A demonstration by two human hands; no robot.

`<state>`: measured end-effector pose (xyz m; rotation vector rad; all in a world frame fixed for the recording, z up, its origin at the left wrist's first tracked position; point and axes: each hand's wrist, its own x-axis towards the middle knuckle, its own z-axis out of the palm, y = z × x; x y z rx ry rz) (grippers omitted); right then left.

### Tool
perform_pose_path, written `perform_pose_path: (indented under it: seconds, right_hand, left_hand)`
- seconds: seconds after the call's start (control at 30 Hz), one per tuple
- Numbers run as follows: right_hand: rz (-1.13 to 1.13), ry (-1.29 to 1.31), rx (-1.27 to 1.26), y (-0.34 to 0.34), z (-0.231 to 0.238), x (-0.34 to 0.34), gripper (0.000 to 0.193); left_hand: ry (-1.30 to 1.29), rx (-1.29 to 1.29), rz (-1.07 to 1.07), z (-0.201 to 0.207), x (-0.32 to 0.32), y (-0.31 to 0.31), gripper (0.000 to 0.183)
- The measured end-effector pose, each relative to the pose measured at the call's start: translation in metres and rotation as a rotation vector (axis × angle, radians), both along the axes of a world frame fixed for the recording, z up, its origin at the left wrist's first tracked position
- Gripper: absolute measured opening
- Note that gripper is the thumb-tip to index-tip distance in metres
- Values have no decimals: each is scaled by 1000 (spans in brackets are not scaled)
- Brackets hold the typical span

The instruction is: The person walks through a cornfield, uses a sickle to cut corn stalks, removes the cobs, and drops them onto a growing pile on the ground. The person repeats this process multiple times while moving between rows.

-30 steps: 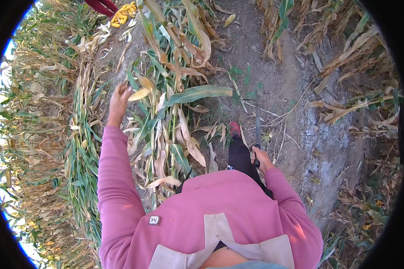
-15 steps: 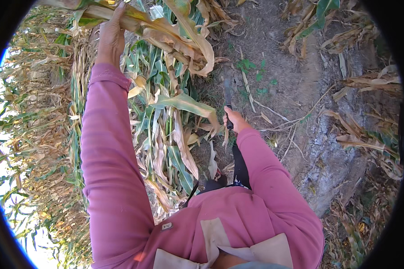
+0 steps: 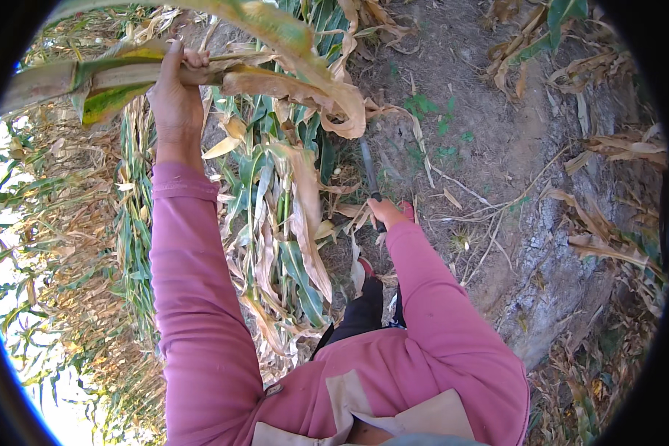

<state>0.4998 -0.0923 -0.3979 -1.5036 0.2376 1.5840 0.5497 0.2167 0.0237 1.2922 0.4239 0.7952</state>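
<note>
Up at the left, my left hand [image 3: 177,104] is closed round a cut-looking, partly dried corn stalk [image 3: 126,76], which lies sideways across the upper left. Green and brown leaves hang from it to the right. My right hand [image 3: 386,213], lower and nearer the middle, grips the dark handle of a long tool with a narrow grey blade [image 3: 369,165]. The blade points away from me, and its far end passes by a curled dry leaf [image 3: 346,111], so its full shape does not show. Between my arms stand corn plants [image 3: 275,215] with green and withered leaves.
Bare soil [image 3: 476,126] with small green weeds [image 3: 424,104] stretches along the right of the plants. Dry stalks [image 3: 490,212] lie across it. More dried corn leaves [image 3: 609,149] edge the far right. Dense corn [image 3: 67,245] fills the left. My red shoes [image 3: 364,267] are below.
My left hand has come lower and nearer with the corn stalk, more of which now shows at the left. My right hand has moved slightly nearer with the tool. My feet have come into clearer view.
</note>
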Motion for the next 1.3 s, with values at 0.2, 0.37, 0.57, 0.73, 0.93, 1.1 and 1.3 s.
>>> perform_pose_path:
  seconds: [0.2, 0.37, 0.57, 0.73, 0.93, 1.1, 1.3]
  right_hand:
    - [-225, 58, 138, -13, 75, -20, 33]
    - [-279, 320, 99, -171, 208, -106, 32]
    - [-582, 304, -15, -254, 202, -139, 29]
    - [-724, -4, -3, -253, 192, -127, 26]
    - [-737, -50, 45, -262, 215, -113, 25]
    - [-666, -51, 47, -249, 228, -135, 23]
    - [-581, 51, 79, -258, 224, -170, 20]
  left_hand:
    - [3, 3, 108, -4, -59, -7, 13]
    - [-8, -136, 407, -11, -198, -24, 22]
    - [103, -84, 550, 62, -338, -46, 18]
    - [94, -92, 547, 159, -410, -35, 15]
    - [411, -74, 570, 151, -532, -31, 19]
    - [876, 30, 686, 66, -603, -60, 22]
    - [1099, 437, 690, 2, -610, -110, 35]
